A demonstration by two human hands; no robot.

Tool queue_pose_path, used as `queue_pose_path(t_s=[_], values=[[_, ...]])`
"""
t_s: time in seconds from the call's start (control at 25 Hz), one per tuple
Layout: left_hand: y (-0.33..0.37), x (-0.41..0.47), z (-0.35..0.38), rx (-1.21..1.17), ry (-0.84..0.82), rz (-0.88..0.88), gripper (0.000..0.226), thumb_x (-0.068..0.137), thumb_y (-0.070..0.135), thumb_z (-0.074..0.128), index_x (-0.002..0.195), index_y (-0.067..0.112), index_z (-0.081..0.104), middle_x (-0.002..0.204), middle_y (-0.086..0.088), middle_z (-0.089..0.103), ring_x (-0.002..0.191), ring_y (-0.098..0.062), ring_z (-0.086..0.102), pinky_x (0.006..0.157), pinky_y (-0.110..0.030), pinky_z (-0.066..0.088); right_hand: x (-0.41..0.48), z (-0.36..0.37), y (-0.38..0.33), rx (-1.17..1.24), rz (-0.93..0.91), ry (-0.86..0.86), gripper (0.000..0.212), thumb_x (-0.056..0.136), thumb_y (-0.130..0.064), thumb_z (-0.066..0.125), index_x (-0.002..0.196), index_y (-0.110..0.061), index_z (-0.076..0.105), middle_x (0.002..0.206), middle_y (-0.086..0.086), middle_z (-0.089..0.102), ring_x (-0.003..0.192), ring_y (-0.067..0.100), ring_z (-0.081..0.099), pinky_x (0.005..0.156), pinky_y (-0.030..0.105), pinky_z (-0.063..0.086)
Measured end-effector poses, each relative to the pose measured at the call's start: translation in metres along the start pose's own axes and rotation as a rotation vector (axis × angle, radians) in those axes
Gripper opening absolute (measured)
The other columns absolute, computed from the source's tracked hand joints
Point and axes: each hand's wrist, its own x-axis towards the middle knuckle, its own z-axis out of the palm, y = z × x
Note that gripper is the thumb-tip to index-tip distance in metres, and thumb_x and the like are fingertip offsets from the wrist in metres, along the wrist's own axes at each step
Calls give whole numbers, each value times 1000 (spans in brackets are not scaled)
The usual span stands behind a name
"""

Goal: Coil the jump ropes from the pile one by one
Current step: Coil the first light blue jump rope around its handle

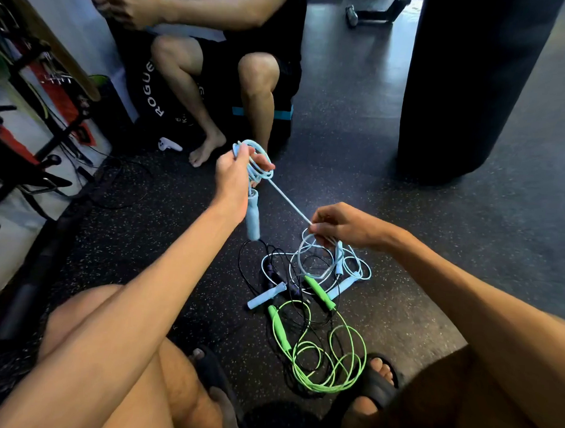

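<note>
My left hand (232, 176) is raised and grips several loops of a light blue jump rope (288, 203), whose blue handle (253, 217) hangs below the fist. A taut stretch of that rope runs down to my right hand (342, 226), which pinches it just above the pile (307, 279). The pile lies on the floor between my feet: a green rope (329, 361) with two green handles, a thin black rope (249, 270), and more light blue rope with pale handles, all tangled together.
Another person sits on a black box (150, 94) straight ahead, bare feet on the floor. A black punching bag (468, 86) hangs at the right. A rack with gear (26, 121) stands at the left. A white controller (168, 144) lies near the box.
</note>
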Motion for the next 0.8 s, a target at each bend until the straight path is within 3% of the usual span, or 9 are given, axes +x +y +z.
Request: queue_pose_path(t_s=[0.08, 0.16, 0.28, 0.36, 0.48, 0.64, 0.72, 0.8], values=[[-4, -4, 2, 255, -60, 117, 25, 104, 15, 35, 93, -2, 50, 66, -10, 67, 49, -14, 64, 51, -24, 48, -1, 1, -10, -2, -75, 14, 20, 100, -16, 53, 94, 0, 65, 72, 8, 60, 65, 18, 55, 62, 27, 47], [-8, -7, 5, 534, -147, 250, 21, 103, 16, 36, 92, 4, 49, 67, -5, 70, 56, -12, 66, 56, -23, 46, -2, 0, -16, 37, -122, 31, 24, 101, -16, 51, 95, 2, 66, 71, 8, 57, 64, 17, 52, 60, 23, 44], [-17, -12, 8, 940, -323, 358, 21, 100, 22, 42, 84, 12, 52, 67, 0, 72, 66, -15, 66, 67, -29, 47, -5, -3, -21, 109, -156, 73, 26, 102, -17, 49, 97, 2, 67, 69, 11, 56, 65, 21, 54, 64, 29, 48], [-24, -16, 8, 1076, -464, 345, 24, 97, 24, 45, 74, 23, 51, 66, -2, 70, 65, -20, 65, 68, -32, 49, -5, -5, -21, 142, -164, 118, 28, 102, -18, 48, 99, 1, 68, 68, 14, 57, 65, 23, 58, 66, 32, 49], [-26, -18, 10, 1110, -600, 245, 35, 98, 25, 44, 64, 25, 46, 55, 4, 56, 51, -14, 51, 61, -34, 44, -6, -8, -21, 121, -179, 254, 28, 102, -17, 49, 99, 2, 69, 65, 14, 61, 61, 20, 59, 62, 29, 46], [-17, -23, 15, 927, -767, -44, 49, 100, 43, 41, 65, 13, 56, 54, 2, 46, 47, -8, 35, 52, -27, 30, -5, -14, -23, 115, -174, 438, 26, 100, -14, 52, 92, 8, 65, 65, 11, 63, 53, 14, 60, 53, 19, 48], [-13, -27, 14, 898, -840, -57, 44, 100, 39, 47, 68, 9, 51, 56, -1, 40, 48, -8, 32, 49, -23, 26, 0, -13, -21, 152, -143, 433, 23, 100, -12, 51, 94, 7, 63, 75, 15, 65, 58, 16, 64, 58, 25, 55], [-7, -30, 12, 775, -828, -90, 42, 101, 32, 48, 64, 12, 42, 50, 5, 33, 45, -8, 28, 48, -22, 23, 4, -11, -13, 217, -56, 381, 16, 99, -1, 45, 97, 4, 61, 87, 19, 66, 71, 24, 67, 72, 39, 58]])
